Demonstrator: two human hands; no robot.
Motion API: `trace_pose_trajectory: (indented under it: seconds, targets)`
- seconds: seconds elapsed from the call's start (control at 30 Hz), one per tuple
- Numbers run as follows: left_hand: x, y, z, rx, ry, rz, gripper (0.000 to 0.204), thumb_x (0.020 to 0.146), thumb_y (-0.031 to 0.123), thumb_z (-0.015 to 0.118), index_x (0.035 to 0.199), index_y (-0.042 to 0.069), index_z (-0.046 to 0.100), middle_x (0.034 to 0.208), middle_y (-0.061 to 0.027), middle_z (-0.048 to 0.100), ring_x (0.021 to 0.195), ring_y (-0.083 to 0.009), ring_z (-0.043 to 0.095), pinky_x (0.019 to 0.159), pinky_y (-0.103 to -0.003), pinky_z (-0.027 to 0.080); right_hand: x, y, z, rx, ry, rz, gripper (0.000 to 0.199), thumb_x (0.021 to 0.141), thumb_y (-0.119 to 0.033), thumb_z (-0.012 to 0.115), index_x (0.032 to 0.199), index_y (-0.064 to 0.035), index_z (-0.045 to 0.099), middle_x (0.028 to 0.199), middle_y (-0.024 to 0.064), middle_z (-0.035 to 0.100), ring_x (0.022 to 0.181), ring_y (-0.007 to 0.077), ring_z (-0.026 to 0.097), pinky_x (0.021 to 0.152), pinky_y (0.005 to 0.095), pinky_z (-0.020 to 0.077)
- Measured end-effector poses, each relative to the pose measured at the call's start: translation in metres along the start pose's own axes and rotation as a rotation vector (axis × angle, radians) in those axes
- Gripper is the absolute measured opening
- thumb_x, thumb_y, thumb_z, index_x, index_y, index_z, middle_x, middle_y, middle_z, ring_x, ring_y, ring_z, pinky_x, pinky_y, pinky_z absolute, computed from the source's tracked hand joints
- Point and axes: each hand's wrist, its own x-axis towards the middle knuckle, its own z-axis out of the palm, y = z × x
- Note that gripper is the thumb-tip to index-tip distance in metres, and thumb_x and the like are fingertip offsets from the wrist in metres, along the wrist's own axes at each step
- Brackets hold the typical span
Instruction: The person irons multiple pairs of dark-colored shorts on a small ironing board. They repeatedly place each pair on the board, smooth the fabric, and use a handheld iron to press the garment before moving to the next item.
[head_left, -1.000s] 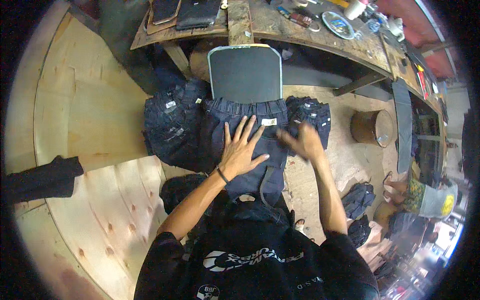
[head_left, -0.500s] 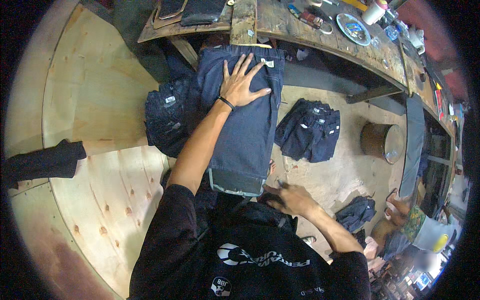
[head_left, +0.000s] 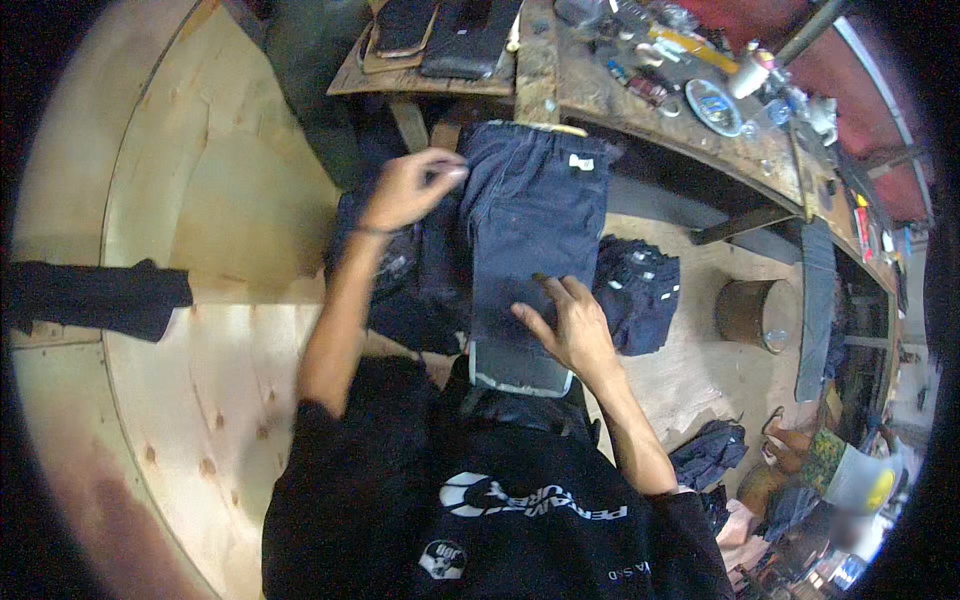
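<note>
Dark blue denim shorts (head_left: 535, 210) with an elastic waistband and a small white label lie stretched lengthwise over a narrow board (head_left: 520, 380). The board's pale-rimmed near end sticks out towards my body. My left hand (head_left: 410, 190) is at the upper left edge of the shorts, thumb and fingertips curled together; blur hides what, if anything, is pinched. Over the lower right part of the shorts lies my right hand (head_left: 575, 325), open, fingers spread and thumb apart. Left of the board, more dark garments (head_left: 400, 300) hang or lie, partly hidden behind my left arm.
A wooden workbench (head_left: 590, 100) with tools, a thread cone (head_left: 750, 72) and a round dish (head_left: 714, 107) runs across the far side. Folded shorts (head_left: 640, 300) and a round brown stool (head_left: 750, 315) are on the right. Another person (head_left: 835, 465) sits at lower right.
My left hand has lifted off the middle of the shorts and moved to their left edge. My right hand has come up from the board's near end onto the shorts. The view has shifted.
</note>
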Motion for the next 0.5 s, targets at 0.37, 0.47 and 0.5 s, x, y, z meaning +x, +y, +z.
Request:
trace_pose_trajectory:
  seconds: [0.37,0.47,0.5]
  targets:
    - [-0.043,0.021,-0.226,0.277,0.433,0.128,0.025,0.104,0.021,0.066,0.119,0.002,0.071,0.110,-0.0079,0.074,0.106,-0.0155,0.068,0.098,-0.033,0.052,0.055,-0.196,-0.030,0.097,-0.101,-0.637,0.043,0.081,-0.032,0.078,0.116,-0.0070,0.072,0.134,0.0212,0.062,0.121,0.0440,0.058,0.100,0.0557,0.0472]
    - [-0.046,-0.021,-0.190,0.218,0.139,0.062,0.023,0.101,0.020,0.067,0.115,0.003,0.071,0.107,-0.0096,0.074,0.103,-0.0172,0.069,0.093,-0.035,0.053,0.013,-0.334,-0.035,0.998,-0.278,-1.081,0.023,0.086,-0.024,0.071,0.100,-0.0066,0.074,0.121,0.0187,0.068,0.115,0.0389,0.063,0.093,0.0502,0.0503]
    - [-0.050,-0.032,-0.179,0.252,0.060,-0.030,0.023,0.101,0.020,0.068,0.114,0.002,0.071,0.105,-0.0104,0.075,0.101,-0.0182,0.069,0.092,-0.035,0.054,0.004,-0.362,-0.035,1.095,-0.393,-1.176,0.024,0.086,-0.024,0.071,0.102,-0.0061,0.074,0.121,0.0190,0.068,0.115,0.0392,0.063,0.094,0.0501,0.0502]
